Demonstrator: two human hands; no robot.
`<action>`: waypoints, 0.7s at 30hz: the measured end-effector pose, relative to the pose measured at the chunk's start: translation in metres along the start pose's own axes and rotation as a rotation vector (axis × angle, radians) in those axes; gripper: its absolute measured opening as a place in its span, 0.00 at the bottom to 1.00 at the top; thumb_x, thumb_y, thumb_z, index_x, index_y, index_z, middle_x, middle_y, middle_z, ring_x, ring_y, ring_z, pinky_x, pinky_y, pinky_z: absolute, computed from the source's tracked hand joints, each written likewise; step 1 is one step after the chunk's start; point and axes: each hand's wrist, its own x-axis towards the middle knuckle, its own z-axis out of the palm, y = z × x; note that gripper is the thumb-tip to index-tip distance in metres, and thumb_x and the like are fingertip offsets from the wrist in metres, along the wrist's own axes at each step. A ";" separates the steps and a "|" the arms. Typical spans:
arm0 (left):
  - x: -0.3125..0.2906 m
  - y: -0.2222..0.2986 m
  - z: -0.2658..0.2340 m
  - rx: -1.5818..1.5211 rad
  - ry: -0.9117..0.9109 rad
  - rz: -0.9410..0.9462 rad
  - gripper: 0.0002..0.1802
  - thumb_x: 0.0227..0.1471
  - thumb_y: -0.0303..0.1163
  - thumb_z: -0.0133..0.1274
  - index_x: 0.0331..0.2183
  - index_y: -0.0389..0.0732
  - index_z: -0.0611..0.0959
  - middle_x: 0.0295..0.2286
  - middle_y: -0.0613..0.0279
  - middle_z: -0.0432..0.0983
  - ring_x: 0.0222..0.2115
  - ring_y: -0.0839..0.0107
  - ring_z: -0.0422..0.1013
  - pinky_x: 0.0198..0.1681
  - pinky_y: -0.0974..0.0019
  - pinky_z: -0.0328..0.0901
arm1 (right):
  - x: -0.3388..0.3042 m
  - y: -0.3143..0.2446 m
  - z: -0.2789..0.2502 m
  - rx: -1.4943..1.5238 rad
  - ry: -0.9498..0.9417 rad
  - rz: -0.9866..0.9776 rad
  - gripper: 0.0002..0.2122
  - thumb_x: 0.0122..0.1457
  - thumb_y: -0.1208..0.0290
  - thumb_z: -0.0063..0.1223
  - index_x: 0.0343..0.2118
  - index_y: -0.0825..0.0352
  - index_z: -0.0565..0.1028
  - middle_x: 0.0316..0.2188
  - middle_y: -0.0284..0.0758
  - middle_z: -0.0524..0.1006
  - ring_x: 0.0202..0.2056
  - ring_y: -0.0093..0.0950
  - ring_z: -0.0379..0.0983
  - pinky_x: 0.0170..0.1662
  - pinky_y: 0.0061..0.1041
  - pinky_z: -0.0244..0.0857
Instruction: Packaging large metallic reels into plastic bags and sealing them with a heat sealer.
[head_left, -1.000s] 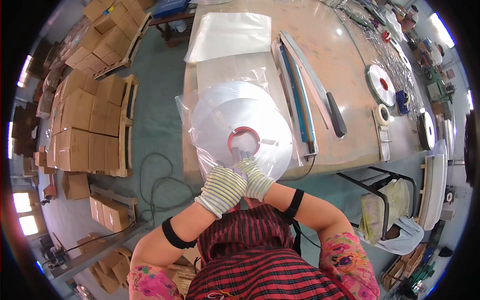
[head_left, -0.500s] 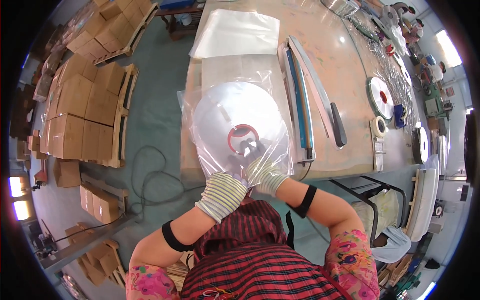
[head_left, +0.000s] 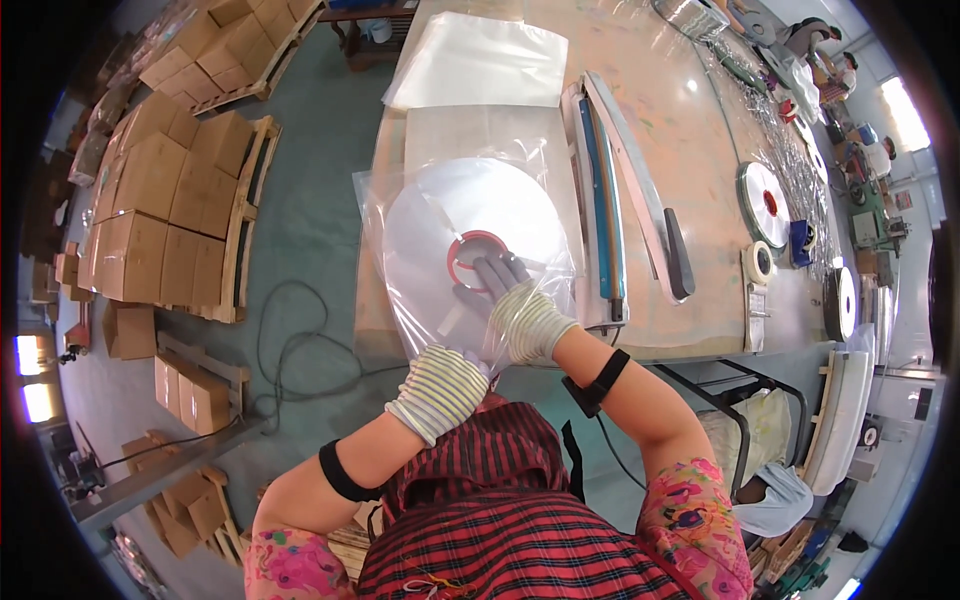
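Observation:
A wide silvery-white reel [head_left: 420,225] with a red-rimmed core [head_left: 452,262] lies flat at the table's near edge, inside a clear plastic bag [head_left: 567,250]. Both my hands wear striped gloves with grey fingers. My left hand [head_left: 441,392] is closed on the bag's near edge, its fingertips partly hidden. My right hand [head_left: 520,305] reaches over the reel with fingers stretched out towards the core; whether film lies over the fingertips I cannot tell. Just right of the bag stands a long blue-and-white bag sealer [head_left: 600,200], its arm with a black handle [head_left: 677,253] swung aside.
A stack of flat clear bags [head_left: 480,62] lies at the table's far end. Along the right side are another reel [head_left: 763,205], a tape roll [head_left: 758,262] and crumpled film. Cartons [head_left: 150,180] on pallets stand left, near a floor cable [head_left: 262,350]. People work far right.
My right hand has slid forward over the reel, its fingers now stretched towards the core. My left hand stays at the bag's near edge. The reel looks slightly shifted left.

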 end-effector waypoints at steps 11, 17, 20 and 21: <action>-0.054 -0.025 0.046 -1.006 0.508 -0.701 0.23 0.51 0.44 0.51 0.37 0.32 0.75 0.28 0.59 0.74 0.27 0.68 0.71 0.33 0.64 0.67 | 0.008 0.011 -0.002 0.054 -0.054 -0.059 0.46 0.31 0.43 0.56 0.56 0.64 0.59 0.47 0.51 0.61 0.53 0.48 0.53 0.59 0.48 0.38; -0.016 -0.047 0.123 -2.089 0.615 -1.077 0.37 0.46 0.54 0.55 0.48 0.36 0.68 0.42 0.55 0.69 0.40 0.66 0.68 0.45 0.63 0.64 | 0.015 0.007 -0.003 -0.105 0.037 -0.074 0.40 0.34 0.54 0.59 0.54 0.66 0.60 0.47 0.47 0.62 0.52 0.43 0.56 0.58 0.44 0.45; 0.002 -0.041 0.104 -2.439 0.528 -0.959 0.43 0.41 0.57 0.57 0.50 0.35 0.66 0.41 0.56 0.69 0.39 0.62 0.68 0.47 0.60 0.63 | 0.021 0.004 -0.007 0.047 -0.097 0.065 0.48 0.30 0.53 0.63 0.55 0.72 0.54 0.48 0.52 0.60 0.53 0.45 0.55 0.59 0.44 0.43; 0.009 -0.041 0.115 -2.458 0.542 -0.946 0.43 0.41 0.57 0.57 0.50 0.35 0.66 0.41 0.56 0.69 0.39 0.62 0.68 0.47 0.60 0.63 | 0.023 0.003 -0.007 0.030 -0.107 0.055 0.48 0.30 0.53 0.63 0.55 0.72 0.54 0.48 0.52 0.60 0.53 0.45 0.55 0.59 0.44 0.43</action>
